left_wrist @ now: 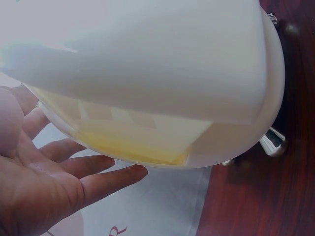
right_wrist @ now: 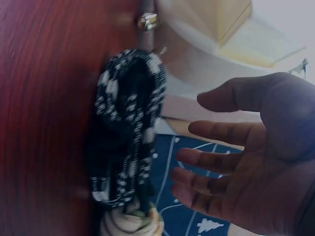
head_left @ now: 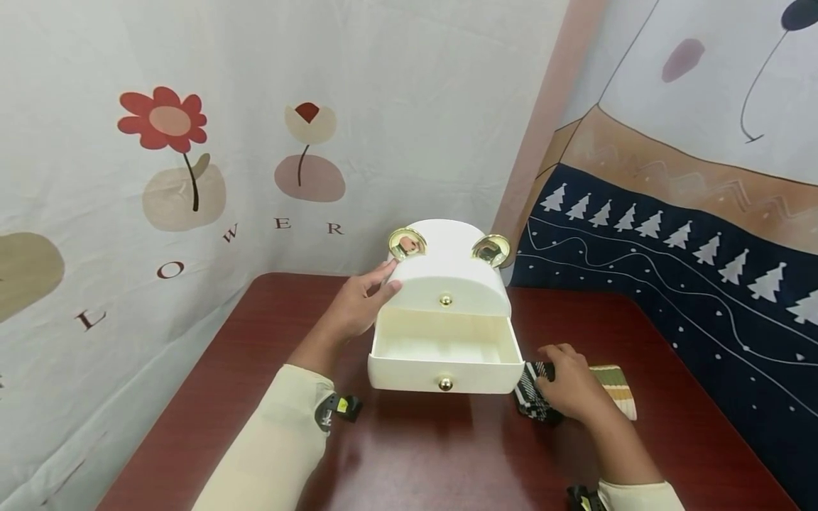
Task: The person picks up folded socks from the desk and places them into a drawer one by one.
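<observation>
A white two-drawer storage box point(head_left: 456, 248) with gold round ears stands on the table. Its lower drawer point(head_left: 447, 376) is pulled out with nothing inside, and its upper drawer point(head_left: 415, 291) is closed. My left hand point(head_left: 361, 301) rests against the box's left side; in the left wrist view its fingers point(left_wrist: 106, 184) lie nearly straight along the edge. At the box's right, my right hand point(head_left: 571, 383) hovers over a folded black-and-white patterned cloth point(head_left: 530, 397). The right wrist view shows a gap between the loosely spread fingers point(right_wrist: 211, 157) and this cloth point(right_wrist: 130, 128).
A folded green, yellow and cream striped cloth point(head_left: 618, 390) lies right of the patterned one. The reddish-brown table point(head_left: 287, 305) meets a wall hanging with printed flowers point(head_left: 309, 152) at the back. A dark blue hanging with trees point(head_left: 639, 248) is on the right.
</observation>
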`<state>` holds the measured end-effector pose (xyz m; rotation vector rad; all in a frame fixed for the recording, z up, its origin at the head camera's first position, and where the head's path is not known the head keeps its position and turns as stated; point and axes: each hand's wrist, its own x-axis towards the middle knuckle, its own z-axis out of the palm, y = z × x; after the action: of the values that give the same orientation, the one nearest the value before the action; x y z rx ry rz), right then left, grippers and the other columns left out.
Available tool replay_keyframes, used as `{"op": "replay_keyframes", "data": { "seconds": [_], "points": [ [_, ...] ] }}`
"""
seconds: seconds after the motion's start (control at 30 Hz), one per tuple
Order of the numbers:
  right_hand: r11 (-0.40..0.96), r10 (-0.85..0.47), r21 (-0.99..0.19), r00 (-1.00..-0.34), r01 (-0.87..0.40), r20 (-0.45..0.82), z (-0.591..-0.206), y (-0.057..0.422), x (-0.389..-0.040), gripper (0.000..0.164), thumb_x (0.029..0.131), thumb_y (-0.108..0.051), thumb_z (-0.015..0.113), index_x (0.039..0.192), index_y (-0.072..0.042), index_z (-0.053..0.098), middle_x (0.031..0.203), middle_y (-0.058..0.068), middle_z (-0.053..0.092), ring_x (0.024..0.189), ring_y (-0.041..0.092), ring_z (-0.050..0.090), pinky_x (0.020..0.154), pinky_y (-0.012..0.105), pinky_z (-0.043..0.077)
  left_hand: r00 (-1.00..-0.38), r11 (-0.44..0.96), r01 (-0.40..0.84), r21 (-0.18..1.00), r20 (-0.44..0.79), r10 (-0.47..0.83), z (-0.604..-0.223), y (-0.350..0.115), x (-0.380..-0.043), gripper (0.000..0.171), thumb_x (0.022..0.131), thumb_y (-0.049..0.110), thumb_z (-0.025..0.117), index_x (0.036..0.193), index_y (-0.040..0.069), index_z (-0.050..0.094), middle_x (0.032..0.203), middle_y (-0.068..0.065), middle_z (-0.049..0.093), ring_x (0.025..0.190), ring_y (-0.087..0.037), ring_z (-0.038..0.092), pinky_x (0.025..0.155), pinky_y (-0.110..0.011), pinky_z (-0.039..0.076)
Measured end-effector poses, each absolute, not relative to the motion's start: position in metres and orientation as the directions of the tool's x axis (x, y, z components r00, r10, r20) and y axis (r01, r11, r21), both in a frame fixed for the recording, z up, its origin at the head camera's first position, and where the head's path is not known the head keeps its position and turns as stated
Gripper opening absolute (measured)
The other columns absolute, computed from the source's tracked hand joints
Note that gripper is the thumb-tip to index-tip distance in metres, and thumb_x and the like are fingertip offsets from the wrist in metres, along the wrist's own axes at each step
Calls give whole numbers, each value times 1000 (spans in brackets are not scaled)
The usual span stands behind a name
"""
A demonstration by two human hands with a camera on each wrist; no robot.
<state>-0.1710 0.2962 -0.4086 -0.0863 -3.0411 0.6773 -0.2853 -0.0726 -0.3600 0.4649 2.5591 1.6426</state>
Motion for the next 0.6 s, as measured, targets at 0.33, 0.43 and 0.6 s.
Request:
{"op": "replay_keyframes", "data": {
  "seconds": [0.33, 0.43, 0.6],
  "points": [
    [878, -6, -478, -999, 20, -53, -421, 314, -181, 73, 95, -20, 83, 153, 10, 51, 156, 39, 46, 143, 62, 46, 109, 76, 49, -951, 384, 215, 898, 102, 294, -358, -74, -286, 62, 113, 40, 62, 169, 22, 42, 181, 4, 28, 171, -23, 21, 139, -52, 21],
    [873, -41, -488, -998, -11, -51, -422, 318, -182, 73, 92, -21, 87, 151, 8, 55, 155, 38, 49, 142, 61, 50, 109, 75, 49, -952, 384, 208, 900, 96, 291, -357, -75, -284, 62, 112, 40, 62, 169, 23, 42, 180, 4, 28, 170, -23, 22, 139, -52, 23],
    [871, -91, -488, -995, -58, -45, -426, 322, -185, 67, 87, -18, 92, 144, 4, 65, 148, 35, 58, 139, 60, 53, 108, 76, 50, -952, 379, 213, 900, 103, 289, -356, -75, -283, 62, 112, 40, 63, 168, 21, 43, 179, 3, 31, 170, -23, 25, 138, -51, 24]
  ]
}}
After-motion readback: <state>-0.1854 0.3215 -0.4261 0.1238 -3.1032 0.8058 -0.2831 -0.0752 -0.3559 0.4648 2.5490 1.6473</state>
